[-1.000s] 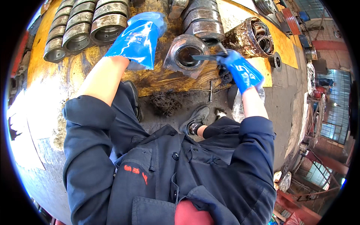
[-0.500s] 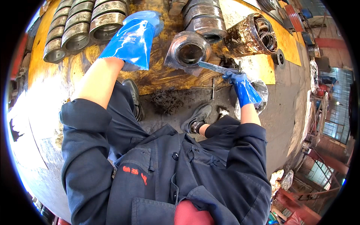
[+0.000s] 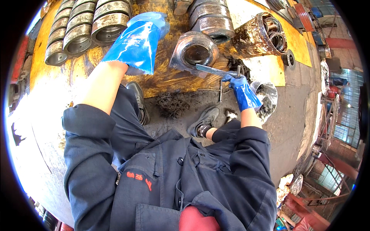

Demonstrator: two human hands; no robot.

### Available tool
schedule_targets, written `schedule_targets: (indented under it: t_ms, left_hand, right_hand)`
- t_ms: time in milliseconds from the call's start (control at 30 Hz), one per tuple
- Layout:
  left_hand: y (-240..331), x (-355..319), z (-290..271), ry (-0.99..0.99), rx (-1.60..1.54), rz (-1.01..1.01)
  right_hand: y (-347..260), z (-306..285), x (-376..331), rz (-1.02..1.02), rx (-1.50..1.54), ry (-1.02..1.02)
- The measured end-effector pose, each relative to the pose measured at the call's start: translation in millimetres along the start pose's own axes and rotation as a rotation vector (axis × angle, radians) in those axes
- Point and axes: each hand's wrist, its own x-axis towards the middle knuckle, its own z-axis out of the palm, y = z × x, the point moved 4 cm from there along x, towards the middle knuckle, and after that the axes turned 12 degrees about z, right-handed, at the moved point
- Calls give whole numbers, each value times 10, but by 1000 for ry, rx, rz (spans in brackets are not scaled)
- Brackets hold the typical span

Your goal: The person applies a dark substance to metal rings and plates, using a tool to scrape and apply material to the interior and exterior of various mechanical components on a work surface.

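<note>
A long flat metal blade (image 3: 212, 70) is gripped in my right hand (image 3: 236, 80), which wears a blue rubber glove. A short metal stub sticks up beside the fingers. The blade points left, and its tip is at the near edge of a dark, greasy metal ring (image 3: 185, 54); whether they touch I cannot tell. My left hand (image 3: 156, 21), in a matching long glove, reaches over the yellow worktop (image 3: 162, 79) left of that ring. Its fingers are hidden behind the cuff.
Rows of stacked metal cylinders (image 3: 79, 44) stand back left. Behind the ring lie more rings (image 3: 212, 21); to its right is a rusty, greasy drum (image 3: 250, 38) holding rings. Dark shavings (image 3: 172, 104), a T-shaped rod (image 3: 221, 92) and a plastic-lined container (image 3: 269, 96) are below.
My right hand and the blade have shifted slightly left, with the tip moving along the ring's near edge. My left hand stays almost where it was.
</note>
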Motion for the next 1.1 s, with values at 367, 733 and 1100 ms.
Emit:
schedule_targets:
  t_ms: [367, 733, 1100]
  left_hand:
    - [35, -23, -35, 61, -25, 195]
    - [-21, -14, 56, 231, 6, 344]
    - [-15, 18, 107, 216, 85, 350]
  right_hand:
    - [341, 777, -97, 65, 258, 41]
    - [-844, -1421, -1387, -131, 91, 349]
    - [1815, -1844, -1059, 223, 91, 781]
